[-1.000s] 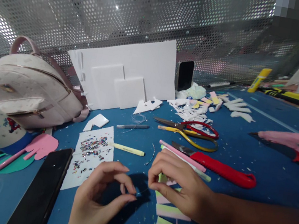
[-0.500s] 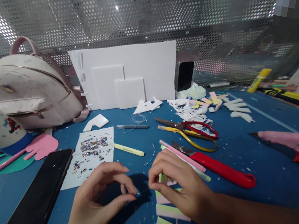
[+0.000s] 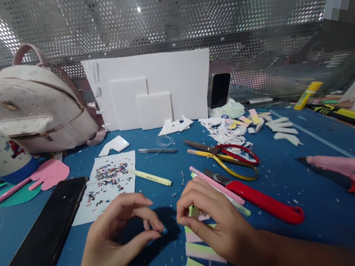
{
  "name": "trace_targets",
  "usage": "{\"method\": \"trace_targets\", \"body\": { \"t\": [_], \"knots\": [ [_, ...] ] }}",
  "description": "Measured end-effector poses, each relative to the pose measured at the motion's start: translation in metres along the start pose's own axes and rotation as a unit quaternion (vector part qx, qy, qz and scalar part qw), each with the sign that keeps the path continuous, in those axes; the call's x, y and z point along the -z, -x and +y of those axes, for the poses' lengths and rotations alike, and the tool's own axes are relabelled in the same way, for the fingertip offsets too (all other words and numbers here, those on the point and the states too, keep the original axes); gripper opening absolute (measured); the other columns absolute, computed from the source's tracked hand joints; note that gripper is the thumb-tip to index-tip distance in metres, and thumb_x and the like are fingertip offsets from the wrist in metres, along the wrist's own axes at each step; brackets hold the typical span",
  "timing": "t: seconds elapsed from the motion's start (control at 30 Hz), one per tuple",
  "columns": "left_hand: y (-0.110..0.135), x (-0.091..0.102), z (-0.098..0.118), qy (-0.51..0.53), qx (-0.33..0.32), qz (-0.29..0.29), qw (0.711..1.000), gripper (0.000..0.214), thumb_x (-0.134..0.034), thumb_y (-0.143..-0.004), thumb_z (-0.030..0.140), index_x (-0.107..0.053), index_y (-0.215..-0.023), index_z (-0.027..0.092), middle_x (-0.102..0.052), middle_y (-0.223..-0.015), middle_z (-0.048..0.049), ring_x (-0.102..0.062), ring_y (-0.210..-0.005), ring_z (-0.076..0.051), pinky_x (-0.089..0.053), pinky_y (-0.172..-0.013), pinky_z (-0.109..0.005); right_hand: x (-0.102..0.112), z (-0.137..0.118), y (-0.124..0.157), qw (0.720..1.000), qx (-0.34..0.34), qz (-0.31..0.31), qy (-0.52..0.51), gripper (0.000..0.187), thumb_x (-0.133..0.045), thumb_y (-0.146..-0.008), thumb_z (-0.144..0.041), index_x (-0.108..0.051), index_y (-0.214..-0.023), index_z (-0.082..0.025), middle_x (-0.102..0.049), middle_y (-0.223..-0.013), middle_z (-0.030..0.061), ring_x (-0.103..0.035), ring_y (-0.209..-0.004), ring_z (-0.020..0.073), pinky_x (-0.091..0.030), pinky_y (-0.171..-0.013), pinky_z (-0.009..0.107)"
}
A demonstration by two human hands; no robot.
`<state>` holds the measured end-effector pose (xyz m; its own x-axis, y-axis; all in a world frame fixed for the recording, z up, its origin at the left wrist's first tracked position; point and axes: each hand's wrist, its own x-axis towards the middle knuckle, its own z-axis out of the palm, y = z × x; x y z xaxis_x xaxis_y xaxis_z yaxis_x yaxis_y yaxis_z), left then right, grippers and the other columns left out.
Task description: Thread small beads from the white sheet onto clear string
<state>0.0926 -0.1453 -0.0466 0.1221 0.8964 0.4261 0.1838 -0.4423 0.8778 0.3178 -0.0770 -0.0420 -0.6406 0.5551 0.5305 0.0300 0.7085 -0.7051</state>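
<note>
Left hand [image 3: 118, 237] static; pinched speck [image 3: 164, 230] indistinct

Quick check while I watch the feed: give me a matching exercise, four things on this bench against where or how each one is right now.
Things:
1. left hand
2. knife
3. glue gun
4. backpack

Place or state:
A. far right, red light on
B. far left, against the mesh wall
C. pinching a tiny blue piece
D. red handle, just beyond the right hand

Pairs: 1-C, 2-D, 3-A, 4-B
</note>
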Motion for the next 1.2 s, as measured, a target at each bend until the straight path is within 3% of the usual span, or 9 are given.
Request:
{"method": "trace_targets", "body": {
  "t": [0.47,0.93,1.2],
  "knots": [
    [0.0020,0.0001,0.0009,0.011,0.010,0.006,1.000,0.041,-0.073,-0.088,0.002,-0.061,-0.117,0.028,-0.079,-0.085,0.0023,-0.073,-0.076,-0.013,-0.058,-0.074,-0.021,-0.0005,0.0001,0.0014,1.000,-0.003,0.009,0.009,0.011,-0.058,-0.101,-0.018,-0.057,-0.091,-0.018,-0.060,-0.089,0.0017,-0.051,-0.085,0.0170,-0.038,-0.078,0.030],
    [0.0008,0.0006,0.0020,-0.007,0.003,0.002,1.000,0.038,-0.073,-0.087,0.003,-0.061,-0.116,0.023,-0.079,-0.083,-0.0020,-0.074,-0.074,-0.018,-0.060,-0.070,-0.029,-0.0012,-0.0006,0.0008,0.999,0.035,0.011,0.033,0.016,-0.053,-0.105,-0.023,-0.058,-0.091,-0.018,-0.061,-0.088,0.0043,-0.049,-0.083,0.0185,-0.038,-0.075,0.032],
    [0.0009,-0.0004,0.0023,0.003,0.009,0.012,1.000,0.039,-0.072,-0.087,0.001,-0.062,-0.116,0.026,-0.079,-0.084,0.0004,-0.073,-0.075,-0.016,-0.059,-0.072,-0.025,-0.0009,-0.0007,0.0010,0.999,0.026,0.011,0.027,0.014,-0.055,-0.103,-0.021,-0.058,-0.090,-0.018,-0.061,-0.088,0.0034,-0.049,-0.083,0.0181,-0.037,-0.075,0.032]
  ]
}}
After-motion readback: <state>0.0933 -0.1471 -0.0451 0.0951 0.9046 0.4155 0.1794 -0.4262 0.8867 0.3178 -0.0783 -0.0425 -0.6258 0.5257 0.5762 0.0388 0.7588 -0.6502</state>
